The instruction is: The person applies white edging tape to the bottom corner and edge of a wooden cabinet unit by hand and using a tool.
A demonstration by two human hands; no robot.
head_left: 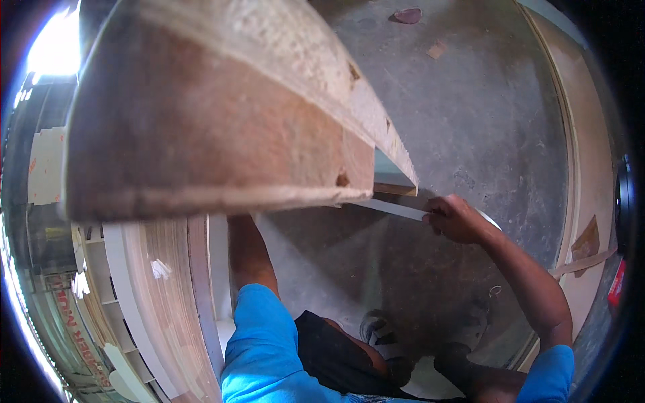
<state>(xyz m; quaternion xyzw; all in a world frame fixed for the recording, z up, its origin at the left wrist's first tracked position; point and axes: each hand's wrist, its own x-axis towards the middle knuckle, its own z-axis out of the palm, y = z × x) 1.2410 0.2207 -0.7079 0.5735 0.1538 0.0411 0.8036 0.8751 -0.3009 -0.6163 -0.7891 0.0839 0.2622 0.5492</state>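
A large wooden piece [222, 121] with a brown face and rough pale edges looms close across the upper left and middle. My right hand [457, 218] is closed around a thin white strip [393, 209], which runs left to the lower edge of the wooden piece. Another stretch of white strip shows on the far side of that hand. My left forearm [250, 255] reaches up behind the wooden piece, which hides my left hand completely.
Stacked boards [164, 302] stand along the left side. A long pale panel [591, 141] lines the right. On the grey concrete floor [470, 101] lie a reddish scrap [408, 15] and a small tan scrap [436, 50]. My feet are below, near the bottom.
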